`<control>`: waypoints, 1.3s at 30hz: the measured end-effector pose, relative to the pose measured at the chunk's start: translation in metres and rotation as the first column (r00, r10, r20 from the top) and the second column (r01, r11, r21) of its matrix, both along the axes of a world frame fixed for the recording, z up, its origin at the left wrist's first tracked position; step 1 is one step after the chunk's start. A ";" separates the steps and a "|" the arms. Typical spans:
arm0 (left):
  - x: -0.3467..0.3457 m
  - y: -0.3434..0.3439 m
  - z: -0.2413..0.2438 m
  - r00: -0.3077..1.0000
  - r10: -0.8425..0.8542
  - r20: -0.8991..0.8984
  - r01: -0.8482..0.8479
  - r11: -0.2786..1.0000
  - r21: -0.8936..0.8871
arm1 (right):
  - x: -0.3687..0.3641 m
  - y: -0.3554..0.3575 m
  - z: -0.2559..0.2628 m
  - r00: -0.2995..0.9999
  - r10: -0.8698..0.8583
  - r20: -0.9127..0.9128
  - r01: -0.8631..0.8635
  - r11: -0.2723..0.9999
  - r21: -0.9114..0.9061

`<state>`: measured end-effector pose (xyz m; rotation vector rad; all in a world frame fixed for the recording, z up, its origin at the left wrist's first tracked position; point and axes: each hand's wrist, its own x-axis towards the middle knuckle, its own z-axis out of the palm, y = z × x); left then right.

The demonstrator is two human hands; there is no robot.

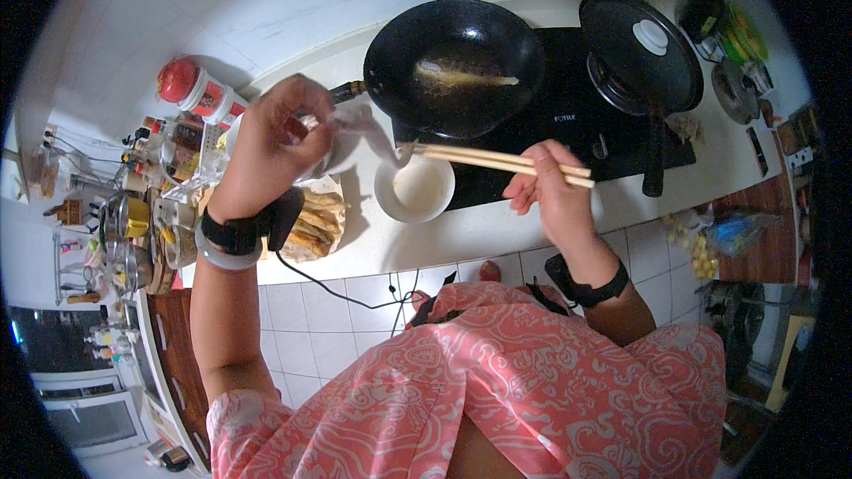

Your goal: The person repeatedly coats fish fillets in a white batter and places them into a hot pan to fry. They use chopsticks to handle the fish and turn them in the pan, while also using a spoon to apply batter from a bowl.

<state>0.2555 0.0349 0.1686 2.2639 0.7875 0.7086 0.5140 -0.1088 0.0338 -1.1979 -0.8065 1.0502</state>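
My left hand (289, 133) pinches a small fish, blurred by motion, whose tail end (393, 150) hangs over the rim of a white bowl (419, 189) of pale batter. In my right hand (552, 186) is a pair of wooden chopsticks (496, 161), their tips at the fish above the bowl's rim. A black wok (459, 110) behind the bowl holds oil and one long, pale, coated fish (469, 74). Left of the bowl, browned fried pieces (316, 223) lie on paper, partly hidden by my left wrist.
A lidded black pan (639, 53) stands on the right of the black cooktop (566, 143), its handle towards me. Bottles and jars (183, 140) crowd the counter at left, beside a red-and-white tub (213, 98). A black cable (339, 294) hangs from my left wrist.
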 end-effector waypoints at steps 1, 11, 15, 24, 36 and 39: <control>0.004 0.002 0.000 0.998 0.049 0.038 -0.047 0.997 -0.061 | 0.006 0.002 0.003 0.999 -0.032 0.032 0.032 0.999 0.017; 0.057 0.064 -0.025 0.994 0.101 0.048 -0.072 0.905 -0.419 | 0.080 0.031 0.029 0.957 -0.160 0.244 0.155 0.987 0.038; 0.068 0.115 -0.078 0.999 0.044 0.031 -0.023 0.864 -0.503 | 0.097 0.049 0.031 0.943 -0.103 0.316 0.123 0.992 -0.043; 0.110 0.208 -0.212 0.678 -0.020 -0.735 0.532 0.703 0.472 | 0.105 0.077 0.021 0.905 0.003 0.426 0.094 0.974 -0.207; 0.126 0.204 -0.226 0.754 0.274 -0.597 -0.205 0.962 0.182 | 0.099 0.084 0.029 0.852 0.068 0.519 0.060 0.972 -0.226; 0.114 0.182 -0.190 0.814 0.225 -0.536 -0.180 0.974 0.136 | 0.099 0.082 0.032 0.849 0.069 0.524 0.062 0.971 -0.229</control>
